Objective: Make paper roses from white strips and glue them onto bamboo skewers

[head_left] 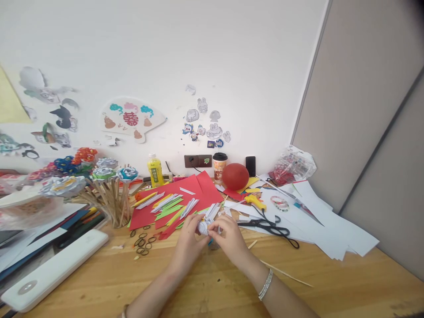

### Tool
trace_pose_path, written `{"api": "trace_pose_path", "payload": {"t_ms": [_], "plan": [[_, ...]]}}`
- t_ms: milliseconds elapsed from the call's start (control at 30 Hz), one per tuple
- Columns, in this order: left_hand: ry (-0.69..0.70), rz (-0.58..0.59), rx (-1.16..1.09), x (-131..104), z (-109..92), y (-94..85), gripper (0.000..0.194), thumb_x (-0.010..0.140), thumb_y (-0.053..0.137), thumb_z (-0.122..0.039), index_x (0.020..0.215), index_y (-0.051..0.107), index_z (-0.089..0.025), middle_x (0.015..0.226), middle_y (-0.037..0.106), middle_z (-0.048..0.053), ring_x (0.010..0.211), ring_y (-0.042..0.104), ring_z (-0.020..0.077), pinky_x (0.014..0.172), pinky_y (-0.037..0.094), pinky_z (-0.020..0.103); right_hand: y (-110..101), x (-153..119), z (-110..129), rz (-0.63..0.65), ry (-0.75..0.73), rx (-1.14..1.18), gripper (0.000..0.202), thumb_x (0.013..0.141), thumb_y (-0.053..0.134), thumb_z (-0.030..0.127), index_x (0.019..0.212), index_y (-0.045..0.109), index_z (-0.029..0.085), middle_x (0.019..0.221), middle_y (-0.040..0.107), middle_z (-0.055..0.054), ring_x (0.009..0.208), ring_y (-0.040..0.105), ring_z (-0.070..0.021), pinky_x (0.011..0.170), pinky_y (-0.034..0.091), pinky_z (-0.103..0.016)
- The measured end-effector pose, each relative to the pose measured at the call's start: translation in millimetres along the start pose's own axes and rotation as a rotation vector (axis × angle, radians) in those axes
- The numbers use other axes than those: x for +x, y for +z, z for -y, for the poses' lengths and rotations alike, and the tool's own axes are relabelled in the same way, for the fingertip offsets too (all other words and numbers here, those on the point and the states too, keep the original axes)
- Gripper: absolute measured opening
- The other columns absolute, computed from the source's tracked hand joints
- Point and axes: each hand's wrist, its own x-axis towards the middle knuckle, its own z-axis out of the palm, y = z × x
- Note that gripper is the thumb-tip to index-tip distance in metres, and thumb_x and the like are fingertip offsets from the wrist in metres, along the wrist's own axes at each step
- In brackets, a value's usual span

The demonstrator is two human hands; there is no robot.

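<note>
Between my two hands, above the wooden table, is a small white paper flower (203, 227) with a touch of yellow. My left hand (189, 234) has its fingers closed around the flower's left side. From the right, my right hand (228, 234) pinches at its edge with thumb and forefinger. The fingers cover much of the flower, and something small and blue shows below it. Just behind my hands, folded paper strips (170, 207) in white, green and yellow lie on red paper sheets (198, 187).
Black scissors (268, 227), a yellow glue gun (255, 202) and white paper (318, 221) lie right. A red balloon (235, 176), cup (219, 168) and yellow bottle (155, 171) stand behind. Left are rubber bands (142, 244), sticks (114, 201) with paper flowers, and a long white device (56, 269).
</note>
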Motion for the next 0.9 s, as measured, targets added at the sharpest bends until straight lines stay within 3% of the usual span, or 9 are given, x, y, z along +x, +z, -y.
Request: {"api": "trace_pose_path", "payload": {"t_ms": [267,467,633,900], "plan": [[-0.004,0.003,0.002,-1,-2,-0.3,0.036,0.069,0.061,-0.020,0.104,0.057,-0.016,0.100,0.058,0.011,0.073,0.058,0.0191,0.070,0.052,0.038,-6,2,2,0.024,0.016,0.003,0.008,0.079,0.063,0.013,0.074,0.065,0.019,0.071,0.063,0.001,0.068,0.056,-0.0141,0.065,0.041,-0.026],[0.009,0.040,-0.021,-3,-5,-1.3,0.034,0.075,0.055,-0.022,0.109,0.054,-0.017,0.105,0.056,0.011,0.082,0.058,0.0201,0.078,0.050,0.039,-12,1,5,0.033,-0.079,-0.063,0.006,0.081,0.062,0.017,0.078,0.065,0.020,0.074,0.062,-0.001,0.076,0.054,-0.0182,0.075,0.036,-0.033],[-0.015,0.048,-0.035,-3,-1,-1.6,0.031,0.079,0.053,-0.025,0.109,0.054,-0.017,0.100,0.056,0.009,0.073,0.057,0.0177,0.074,0.050,0.038,-18,3,2,0.079,-0.136,-0.035,0.009,0.086,0.057,0.022,0.083,0.066,0.022,0.079,0.064,-0.002,0.079,0.056,-0.0173,0.075,0.041,-0.031],[-0.044,0.054,-0.063,-2,1,0.8,0.032,0.080,0.053,-0.027,0.110,0.054,-0.018,0.102,0.054,0.009,0.074,0.055,0.0171,0.076,0.049,0.038,-15,3,3,0.049,-0.082,-0.031,0.006,0.083,0.061,0.017,0.079,0.065,0.020,0.076,0.064,-0.001,0.076,0.057,-0.0157,0.072,0.042,-0.029]]}}
